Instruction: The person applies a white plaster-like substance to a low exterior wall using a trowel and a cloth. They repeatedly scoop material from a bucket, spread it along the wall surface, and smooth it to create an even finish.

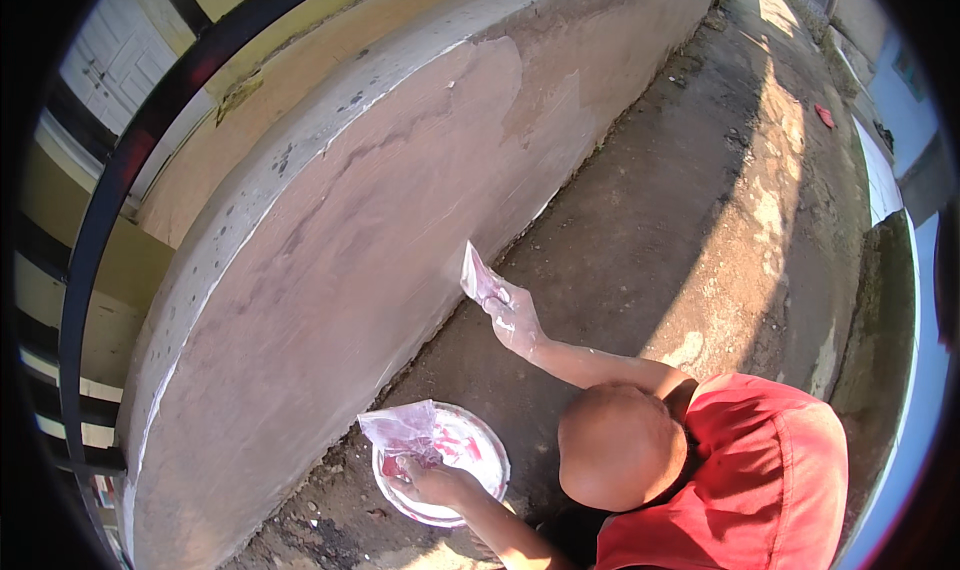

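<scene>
**Two bare hands, two thin sheets and a white tub beside a low wall**

The right hand (516, 325) has its fingers clamped on a pale, pointed sheet (479, 277). This sheet projects in front of the lower edge of the plastered wall (350, 260); whether its tip touches the wall cannot be told. White smears mark the hand. The left hand (432, 482) reaches over the left side of the round tub (502, 454), fingers closed on a translucent sheet (398, 426) that extends across the tub's rim toward the wall. Inside the tub lies pink and white material. The tub stands on the ground (640, 225), just beside the edge where ground and wall meet. Red cloth (730, 470) occupies the lower right. A sunlit strip (765, 230) runs along the ground, near its far edge from the wall, with a small red object (824, 116) beyond. A black railing (135, 135) curves at upper left.
</scene>
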The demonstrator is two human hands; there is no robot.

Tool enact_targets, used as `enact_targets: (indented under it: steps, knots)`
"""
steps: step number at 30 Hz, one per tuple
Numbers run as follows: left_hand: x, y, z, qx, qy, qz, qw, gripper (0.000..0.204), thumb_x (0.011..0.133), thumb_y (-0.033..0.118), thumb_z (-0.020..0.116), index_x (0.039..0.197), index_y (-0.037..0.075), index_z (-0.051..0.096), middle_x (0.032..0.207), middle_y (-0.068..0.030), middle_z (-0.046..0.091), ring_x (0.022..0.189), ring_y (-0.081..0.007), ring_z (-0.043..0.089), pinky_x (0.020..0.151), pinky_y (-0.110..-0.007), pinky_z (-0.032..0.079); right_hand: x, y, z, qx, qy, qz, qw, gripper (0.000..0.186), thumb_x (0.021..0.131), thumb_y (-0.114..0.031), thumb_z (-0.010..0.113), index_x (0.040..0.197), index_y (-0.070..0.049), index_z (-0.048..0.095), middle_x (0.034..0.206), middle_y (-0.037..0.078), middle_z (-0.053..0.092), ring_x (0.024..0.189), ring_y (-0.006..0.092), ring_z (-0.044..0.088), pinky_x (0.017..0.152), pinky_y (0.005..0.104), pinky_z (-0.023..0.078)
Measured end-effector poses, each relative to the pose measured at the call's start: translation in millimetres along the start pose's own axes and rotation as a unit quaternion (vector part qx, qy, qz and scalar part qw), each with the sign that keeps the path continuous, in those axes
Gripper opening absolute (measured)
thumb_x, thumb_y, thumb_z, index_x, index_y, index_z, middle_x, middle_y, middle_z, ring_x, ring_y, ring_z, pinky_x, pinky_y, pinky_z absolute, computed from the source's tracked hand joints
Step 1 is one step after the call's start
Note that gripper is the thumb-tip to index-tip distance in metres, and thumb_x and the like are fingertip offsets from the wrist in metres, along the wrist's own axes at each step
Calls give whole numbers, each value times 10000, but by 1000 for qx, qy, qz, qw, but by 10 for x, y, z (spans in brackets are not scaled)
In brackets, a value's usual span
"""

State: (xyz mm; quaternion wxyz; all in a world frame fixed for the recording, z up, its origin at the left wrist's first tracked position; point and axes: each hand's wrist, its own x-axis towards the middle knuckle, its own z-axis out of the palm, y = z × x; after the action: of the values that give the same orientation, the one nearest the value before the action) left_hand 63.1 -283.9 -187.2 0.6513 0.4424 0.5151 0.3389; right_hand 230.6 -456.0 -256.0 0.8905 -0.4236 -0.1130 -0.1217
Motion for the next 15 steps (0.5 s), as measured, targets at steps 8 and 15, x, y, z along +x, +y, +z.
enact_targets:
  steps: [8, 15]
  knots:
    - [43, -187, 100, 43, -43, -6, 998, 644, 1013, 96, 572, 1597, 12, 314, 1446, -278, 488, 1236, -381, 577, 1019, -499, 473, 1640, -2109, -646, -455, 198, -249, 832, 550, 918, -11, 559, 1457, 86, 503, 1208, 166, 708, 941, 203, 661, 826, 350, 534]
    - [122, -355, 126, 31, -78, 22, 996, 668, 1000, 92, 585, 1598, -12, 305, 1442, -274, 485, 1251, -384, 566, 1046, -500, 469, 936, -916, 374, -595, 85, -248, 760, 679, 861, 73, 630, 1512, 54, 438, 1567, 257, 447, 1472, 417, 399, 1121, 461, 494]
